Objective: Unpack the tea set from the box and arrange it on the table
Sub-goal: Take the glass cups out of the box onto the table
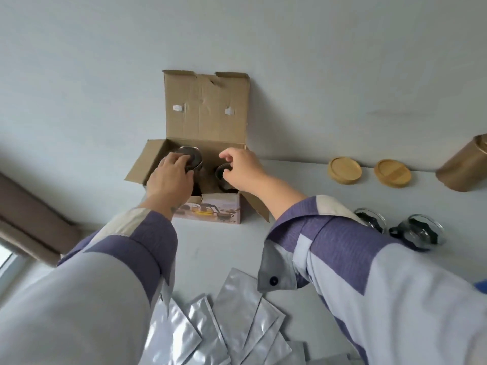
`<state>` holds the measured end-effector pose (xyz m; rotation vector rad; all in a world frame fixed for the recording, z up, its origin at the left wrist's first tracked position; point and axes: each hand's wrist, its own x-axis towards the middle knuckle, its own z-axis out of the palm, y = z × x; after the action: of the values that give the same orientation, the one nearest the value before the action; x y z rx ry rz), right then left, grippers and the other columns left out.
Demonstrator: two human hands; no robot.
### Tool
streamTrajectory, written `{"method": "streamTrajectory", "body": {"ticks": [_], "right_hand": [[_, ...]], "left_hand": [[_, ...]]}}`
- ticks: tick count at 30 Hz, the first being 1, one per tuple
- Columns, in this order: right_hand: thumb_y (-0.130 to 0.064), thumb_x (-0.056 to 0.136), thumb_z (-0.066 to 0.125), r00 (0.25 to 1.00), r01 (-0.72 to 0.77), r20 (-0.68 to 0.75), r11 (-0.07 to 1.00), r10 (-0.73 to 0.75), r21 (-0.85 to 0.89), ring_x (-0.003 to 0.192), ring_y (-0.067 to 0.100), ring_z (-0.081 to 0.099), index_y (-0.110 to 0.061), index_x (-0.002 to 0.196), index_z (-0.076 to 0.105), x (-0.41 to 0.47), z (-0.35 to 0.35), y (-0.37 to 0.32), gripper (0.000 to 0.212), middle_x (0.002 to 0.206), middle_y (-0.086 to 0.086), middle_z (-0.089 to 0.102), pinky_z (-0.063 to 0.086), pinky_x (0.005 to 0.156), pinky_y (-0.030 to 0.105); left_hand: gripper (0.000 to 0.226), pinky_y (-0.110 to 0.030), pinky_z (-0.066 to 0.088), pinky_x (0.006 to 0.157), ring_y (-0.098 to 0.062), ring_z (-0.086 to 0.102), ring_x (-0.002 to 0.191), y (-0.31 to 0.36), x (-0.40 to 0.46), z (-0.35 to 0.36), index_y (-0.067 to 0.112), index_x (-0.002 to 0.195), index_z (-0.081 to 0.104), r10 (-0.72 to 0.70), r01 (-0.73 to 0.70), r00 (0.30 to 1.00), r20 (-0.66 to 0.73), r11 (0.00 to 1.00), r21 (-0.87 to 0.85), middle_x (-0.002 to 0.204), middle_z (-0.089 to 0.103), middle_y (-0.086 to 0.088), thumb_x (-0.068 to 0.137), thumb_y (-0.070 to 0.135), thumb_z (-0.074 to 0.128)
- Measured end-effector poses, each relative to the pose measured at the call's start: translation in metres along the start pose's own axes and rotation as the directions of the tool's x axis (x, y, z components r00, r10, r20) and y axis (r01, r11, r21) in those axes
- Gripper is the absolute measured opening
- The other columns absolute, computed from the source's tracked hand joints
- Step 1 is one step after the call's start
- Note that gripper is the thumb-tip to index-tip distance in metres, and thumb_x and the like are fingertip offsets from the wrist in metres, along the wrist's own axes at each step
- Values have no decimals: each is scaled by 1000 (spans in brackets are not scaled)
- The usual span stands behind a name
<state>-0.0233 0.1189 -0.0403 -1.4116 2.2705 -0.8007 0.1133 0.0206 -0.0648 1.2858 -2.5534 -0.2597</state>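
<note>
White wall fills the upper view, and below it a pale desk (pixel 210 248) runs to the near edge. Both arms, in lilac and pale sleeves, reach forward into an open cardboard box (pixel 208 209) that stands at the back of the desk against the wall, its lid (pixel 207 109) upright. A brown canister (pixel 463 169) lies at the far right. Silver pouches (pixel 232 320) are heaped at the near edge. Inside the box, the left hand (pixel 170 177) rests over a glass teapot (pixel 193 156), its fingers (pixel 181 157) curled on the round top. The right hand (pixel 243 167) is at a dark-rimmed cup (pixel 220 172) beside the pot, thumb and forefinger narrowed at the rim; whether they grip it cannot be told. Two glass cups (pixel 419 231) with dark handles stand on the desk right of the right sleeve, and behind them two round wooden coasters (pixel 344 170) lie flat, near each other.
</note>
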Motion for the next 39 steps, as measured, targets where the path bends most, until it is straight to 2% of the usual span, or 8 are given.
{"method": "streamTrajectory", "body": {"ticks": [6, 13, 19, 24, 29, 32, 36, 39], "right_hand": [[-7, 88, 56, 964, -172, 117, 896, 238, -409, 103, 30, 61, -3, 120, 56, 42, 39, -21, 32, 115, 15, 61, 51, 80, 33], [-24, 88, 62, 911, -309, 9, 697, 412, -646, 123, 29, 45, -2, 131, 49, 74, 69, -7, 49, 134, 17, 48, 44, 97, 33], [-16, 100, 35, 944, -298, -126, 627, 304, -720, 125, 26, 39, 1, 134, 43, 81, 81, 5, 39, 136, 16, 45, 37, 98, 31], [-16, 95, 47, 962, -271, -221, 633, 158, -725, 122, 29, 40, -1, 135, 41, 77, 65, -8, 43, 134, 15, 42, 36, 98, 33], [-25, 72, 79, 954, -294, -192, 832, 229, -471, 111, 30, 49, -6, 133, 38, 66, 37, -28, 75, 134, 14, 29, 47, 89, 33], [-33, 65, 83, 941, -333, -158, 908, 300, -254, 116, 30, 50, -7, 135, 34, 58, 21, -33, 89, 140, 13, 26, 48, 89, 35], [-35, 66, 82, 931, -322, -137, 937, 339, 134, 122, 25, 46, -10, 141, 29, 45, 16, -23, 95, 140, 7, 30, 44, 90, 31], [-34, 63, 84, 927, -259, -127, 846, 353, 466, 119, 19, 49, -16, 138, 37, 33, 18, -15, 91, 135, 2, 43, 43, 89, 27]], "left_hand": [[43, -37, 45, 93, -19, 42, 129, -21, -9, 19, 24, 141, 41, 25, -28, 998, -56, 998, -53, 145, 37, 5, 99, 32, 41], [43, -34, 44, 93, -20, 45, 127, -28, -7, 27, 23, 141, 40, 56, -55, 993, -107, 998, 4, 146, 37, 3, 100, 34, 38], [43, -34, 43, 95, -19, 45, 127, -29, -6, 29, 23, 141, 40, 62, -61, 991, -116, 998, 11, 146, 37, 2, 100, 33, 37], [44, -34, 42, 96, -20, 43, 129, -27, -6, 28, 22, 143, 37, 66, -64, 993, -96, 998, 25, 147, 35, 1, 100, 33, 36], [44, -35, 42, 97, -20, 42, 130, -26, -6, 25, 22, 144, 35, 55, -52, 996, -74, 998, 31, 148, 33, 2, 101, 33, 35], [44, -35, 43, 97, -20, 41, 131, -27, -6, 23, 22, 144, 34, 45, -44, 998, -54, 999, 27, 149, 32, 2, 101, 33, 35], [44, -36, 43, 97, -20, 42, 129, -26, -7, 21, 23, 144, 33, 39, -38, 998, -42, 999, 28, 149, 32, 2, 101, 33, 34], [45, -37, 43, 97, -22, 43, 128, -25, -6, 21, 23, 144, 32, 31, -31, 999, -32, 999, 23, 148, 32, 1, 101, 32, 34]]}}
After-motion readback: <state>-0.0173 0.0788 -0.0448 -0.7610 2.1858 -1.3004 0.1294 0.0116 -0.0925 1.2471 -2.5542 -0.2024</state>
